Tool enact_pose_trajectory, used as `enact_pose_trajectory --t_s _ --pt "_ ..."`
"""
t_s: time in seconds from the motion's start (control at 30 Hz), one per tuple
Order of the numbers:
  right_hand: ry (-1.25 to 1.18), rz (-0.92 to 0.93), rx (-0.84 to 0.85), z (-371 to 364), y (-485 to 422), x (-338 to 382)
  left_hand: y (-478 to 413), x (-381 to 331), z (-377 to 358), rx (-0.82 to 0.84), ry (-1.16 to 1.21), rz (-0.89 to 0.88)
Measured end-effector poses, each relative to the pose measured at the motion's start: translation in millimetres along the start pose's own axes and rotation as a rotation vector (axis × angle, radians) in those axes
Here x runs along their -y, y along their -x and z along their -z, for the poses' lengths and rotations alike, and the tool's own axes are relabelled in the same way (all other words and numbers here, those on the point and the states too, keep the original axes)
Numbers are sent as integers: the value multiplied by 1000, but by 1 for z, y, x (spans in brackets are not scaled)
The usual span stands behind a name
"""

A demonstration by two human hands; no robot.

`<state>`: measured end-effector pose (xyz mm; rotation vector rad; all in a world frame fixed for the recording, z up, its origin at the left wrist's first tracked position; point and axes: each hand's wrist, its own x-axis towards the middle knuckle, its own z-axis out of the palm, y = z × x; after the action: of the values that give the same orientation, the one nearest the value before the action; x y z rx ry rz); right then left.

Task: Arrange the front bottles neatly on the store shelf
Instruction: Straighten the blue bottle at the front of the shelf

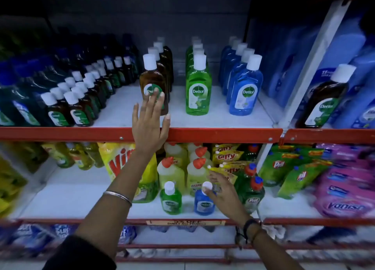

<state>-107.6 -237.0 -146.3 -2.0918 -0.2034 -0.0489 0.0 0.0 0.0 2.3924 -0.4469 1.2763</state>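
A store aisle shows red metal shelving (pixel 223 134) with white shelf boards (pixel 121 107) and a dark grey back panel (pixel 142 15). A white upright post (pixel 312 66) divides the bays. The light seems dim, and pale floor tiles (pixel 182 266) show below.

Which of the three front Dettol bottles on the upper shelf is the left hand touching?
The brown bottle, leftmost of the three; the left hand has fingertips on its label. The green and blue ones stand untouched.

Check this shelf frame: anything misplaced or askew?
Yes. Two small Dettol bottles, one green and one blue, stand on the lower shelf in front of dish-liquid stock, away from the Dettol rows above. The right hand is at the blue one. The left hand touches the front brown bottle.
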Motion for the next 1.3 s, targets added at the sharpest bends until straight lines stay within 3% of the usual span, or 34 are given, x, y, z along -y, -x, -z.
enact_pose_trajectory --t_s 0.13,0.4,0.63,1.0,1.2,1.3 --pt "-66 -130 79 -7 1 -10 -2 5 -2 39 -135 -49" --pt "-195 -87 26 8 -6 12 -3 5 -4 34 -157 -53" --pt "-333 44 -152 62 -17 80 -4 4 -4 28 -162 -41" --pt "-428 483 -572 166 -56 195 -5 2 -3 36 -176 -26" --pt "-308 491 -749 194 -94 203 -4 2 -3 19 -183 -24" --pt "-248 432 -736 196 -113 186 -4 3 -4 3 -188 -33"
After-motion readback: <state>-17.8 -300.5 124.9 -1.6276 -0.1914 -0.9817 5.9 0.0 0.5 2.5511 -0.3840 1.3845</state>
